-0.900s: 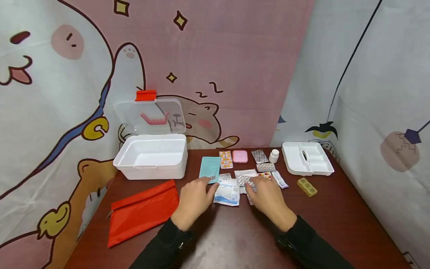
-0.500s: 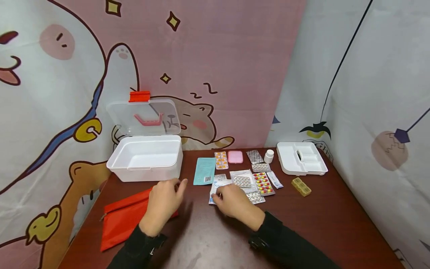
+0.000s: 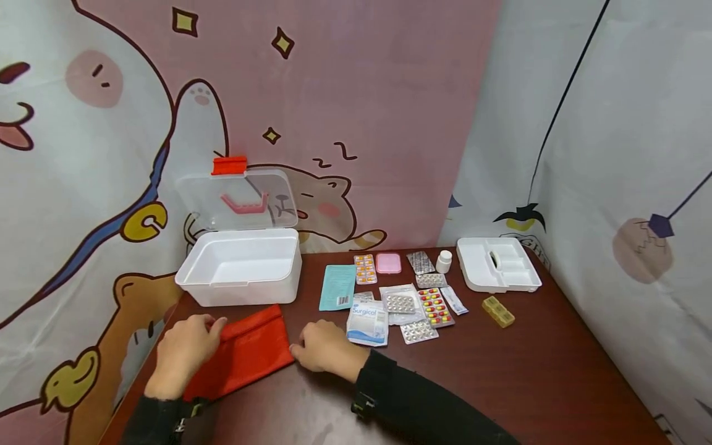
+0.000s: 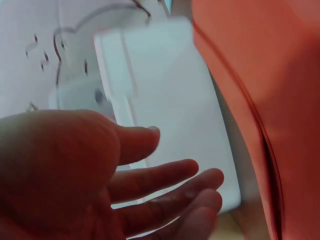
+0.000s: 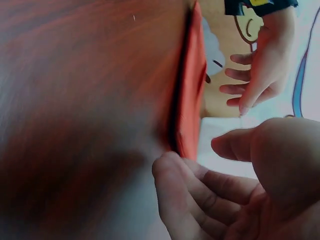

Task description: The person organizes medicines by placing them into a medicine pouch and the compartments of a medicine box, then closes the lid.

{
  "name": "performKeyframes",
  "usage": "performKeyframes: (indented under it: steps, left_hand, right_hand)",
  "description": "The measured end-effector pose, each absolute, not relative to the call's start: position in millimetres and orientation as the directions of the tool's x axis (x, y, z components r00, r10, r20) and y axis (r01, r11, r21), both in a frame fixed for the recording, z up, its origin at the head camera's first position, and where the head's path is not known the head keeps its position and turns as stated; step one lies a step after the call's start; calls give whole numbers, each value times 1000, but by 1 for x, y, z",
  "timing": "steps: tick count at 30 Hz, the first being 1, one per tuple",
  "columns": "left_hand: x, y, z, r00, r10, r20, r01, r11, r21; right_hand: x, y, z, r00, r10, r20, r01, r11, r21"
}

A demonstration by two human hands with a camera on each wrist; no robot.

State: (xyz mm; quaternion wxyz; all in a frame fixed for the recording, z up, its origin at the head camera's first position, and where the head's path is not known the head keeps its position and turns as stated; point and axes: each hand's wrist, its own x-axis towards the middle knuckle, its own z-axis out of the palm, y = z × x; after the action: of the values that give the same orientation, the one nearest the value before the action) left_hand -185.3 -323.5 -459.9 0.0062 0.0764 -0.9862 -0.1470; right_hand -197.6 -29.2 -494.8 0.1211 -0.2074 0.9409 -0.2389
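A flat red zip pouch (image 3: 253,349) lies on the brown table in the head view. My left hand (image 3: 186,351) is over its left end, fingers loosely bent and apart; the left wrist view shows nothing between thumb and fingers (image 4: 165,175). At the pouch's right end is my right hand (image 3: 329,351). In the right wrist view its fingertips (image 5: 167,162) are at the pouch's edge (image 5: 190,100), while the thumb stands apart from them. Whether those fingertips touch the pouch is hard to tell.
Behind the pouch stands a white box (image 3: 239,290) with its clear lid raised. Blister packs (image 3: 436,307), a surgical packet (image 3: 367,324), a teal sachet (image 3: 337,287) and a white bottle (image 3: 444,261) lie mid-table. Farther right are a white divided tray (image 3: 484,272) and a yellow pill case (image 3: 498,311).
Both hands have moved left, away from the packets and blister packs to the red pouch. The right hand has uncovered the packs. The head view has shifted slightly.
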Motion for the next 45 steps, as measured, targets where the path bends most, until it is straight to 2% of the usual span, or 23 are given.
performKeyframes:
  steps: [5, 10, 14, 25, 34, 41, 45]
  left_hand:
    - [-186, -369, -462, -982, -139, -131, -167, 956, 241]
    - [-183, -397, -473, -964, -97, -249, -159, 957, 243]
    - [-181, -408, -484, -959, -88, -271, -151, 964, 219]
    - [-194, -406, -494, -977, -15, -214, -65, 972, 226]
    - [-194, -401, -490, -973, -54, -223, -115, 956, 270]
    - [-194, -399, -478, -999, 3, -32, -8, 941, 339]
    - [-193, -395, -466, -1000, -5, 29, 6, 934, 356]
  right_hand:
    - [-193, -55, -505, -904, -403, -139, -311, 846, -433]
    - [-185, -76, -507, -910, -380, -166, -285, 864, -416]
    - [-181, -83, -510, -920, -355, -168, -261, 872, -414]
    - [-182, -79, -514, -930, -346, -123, -251, 843, -476]
    - [-176, -73, -505, -933, -346, -103, -229, 789, -570]
    - [-182, -55, -506, -930, -360, -71, -238, 739, -631]
    - [-187, -44, -511, -928, -359, -97, -220, 741, -634]
